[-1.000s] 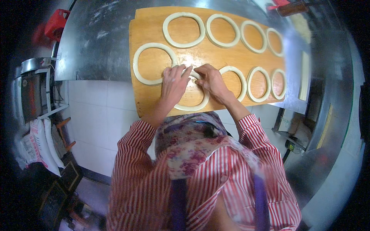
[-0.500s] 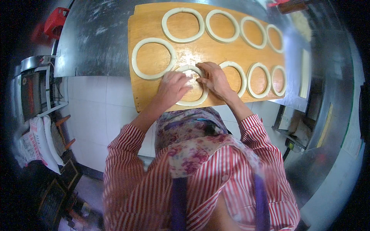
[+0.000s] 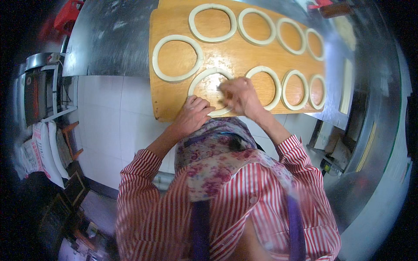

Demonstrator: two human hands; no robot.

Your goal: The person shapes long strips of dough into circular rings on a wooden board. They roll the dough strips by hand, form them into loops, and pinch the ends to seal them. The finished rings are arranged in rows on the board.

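Observation:
A pale dough ring [image 3: 198, 81] lies near the front edge of a wooden board [image 3: 172, 102], between my two hands. My left hand [image 3: 193, 114] is on the ring's near left side, its fingers curled over the dough. At the ring's right side is my right hand [image 3: 243, 96], fingers bent and smeared by motion, so I cannot see whether they pinch the dough. Right of it lies another dough ring [image 3: 277, 89], and beyond my left hand a larger-looking dough ring [image 3: 156, 58]. Several more dough rings, among them a far dough ring [image 3: 191, 26], fill two rows.
The board rests on a dark metal table [image 3: 113, 43]. On the left stand a white-framed rack [image 3: 55, 93] and white sacks [image 3: 43, 152], with a red object [image 3: 68, 16] farther back. A metal counter [image 3: 370, 143] runs along the right. A floral apron [image 3: 213, 169] hangs below the board's near edge.
My left hand has come nearer, from the ring's left side to its near left part. My right hand has dropped from the far right part to the right side.

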